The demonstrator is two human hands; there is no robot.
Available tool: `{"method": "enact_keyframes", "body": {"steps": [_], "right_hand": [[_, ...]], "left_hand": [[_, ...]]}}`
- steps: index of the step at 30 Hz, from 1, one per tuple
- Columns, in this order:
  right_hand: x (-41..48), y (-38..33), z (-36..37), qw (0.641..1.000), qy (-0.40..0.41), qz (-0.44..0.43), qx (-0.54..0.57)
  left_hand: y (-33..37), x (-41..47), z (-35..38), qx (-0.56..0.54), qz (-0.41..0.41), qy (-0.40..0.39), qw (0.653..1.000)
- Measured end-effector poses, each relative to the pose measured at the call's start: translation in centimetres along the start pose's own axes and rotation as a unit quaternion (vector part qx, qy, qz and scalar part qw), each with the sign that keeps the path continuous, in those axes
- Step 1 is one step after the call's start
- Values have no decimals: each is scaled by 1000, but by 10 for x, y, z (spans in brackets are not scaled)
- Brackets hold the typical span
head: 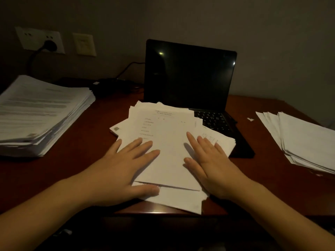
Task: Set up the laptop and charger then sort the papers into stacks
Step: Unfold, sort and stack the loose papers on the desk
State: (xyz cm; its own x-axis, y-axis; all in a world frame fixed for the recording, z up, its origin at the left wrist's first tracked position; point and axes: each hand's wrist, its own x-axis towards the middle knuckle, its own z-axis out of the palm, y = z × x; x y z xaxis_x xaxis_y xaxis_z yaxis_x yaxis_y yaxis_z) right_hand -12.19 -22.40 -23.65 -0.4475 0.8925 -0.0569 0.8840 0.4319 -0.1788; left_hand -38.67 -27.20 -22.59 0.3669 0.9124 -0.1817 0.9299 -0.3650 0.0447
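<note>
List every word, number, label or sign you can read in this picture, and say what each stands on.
Nothing can be read.
Top sheet of the middle pile: printed lines, too blurred.
Left stack: printed lines, blurred.
Small label at the middle pile's left corner: too small.
Laptop keys: markings too small.
Right stack: no print shows.

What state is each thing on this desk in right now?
laptop: lid open, screen dark.
charger plug: seated in the wall socket.
middle pile: loose, fanned, partly covering the laptop.
left stack: thick, roughly squared.
right stack: thinner, fanned out.
left hand: flat, resting on the middle pile.
right hand: flat, resting on the middle pile.
</note>
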Motion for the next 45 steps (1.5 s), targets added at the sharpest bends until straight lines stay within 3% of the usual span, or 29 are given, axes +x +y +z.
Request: {"method": "enact_keyframes", "body": {"steps": [5,10,12,14,16,18,22,26,28,33,36,39,41,45], "right_hand": [[41,21,-10,998,15,-31,46],[55,21,-30,982,62,36,174],[59,21,-36,943,107,85,303],[64,21,-40,882,122,126,437],[69,21,-41,842,127,155,500],[74,21,-42,832,126,182,509],[82,20,-48,844,97,202,488],[88,19,-41,904,129,150,379],[91,22,-37,916,163,129,343],[92,35,-40,873,249,161,388],[89,41,-50,851,172,204,453],[85,42,-55,867,108,171,455],[81,44,-59,874,163,140,436],[71,49,-76,855,287,96,422]], "left_hand": [[2,4,4,-2,-60,61,996],[9,-1,5,29,-5,189,982],[10,1,7,-50,-20,178,983],[6,2,13,-114,-41,153,981],[2,5,15,-132,-32,143,980],[0,7,17,-148,-12,133,980],[-4,5,18,-141,18,110,984],[-2,3,15,-145,28,101,984],[-4,3,15,-142,30,97,985],[-1,2,12,-138,23,83,987],[0,2,11,-131,17,67,989],[1,5,9,-117,25,51,992],[3,6,6,-109,23,41,993],[10,9,3,-97,17,23,995]]}}
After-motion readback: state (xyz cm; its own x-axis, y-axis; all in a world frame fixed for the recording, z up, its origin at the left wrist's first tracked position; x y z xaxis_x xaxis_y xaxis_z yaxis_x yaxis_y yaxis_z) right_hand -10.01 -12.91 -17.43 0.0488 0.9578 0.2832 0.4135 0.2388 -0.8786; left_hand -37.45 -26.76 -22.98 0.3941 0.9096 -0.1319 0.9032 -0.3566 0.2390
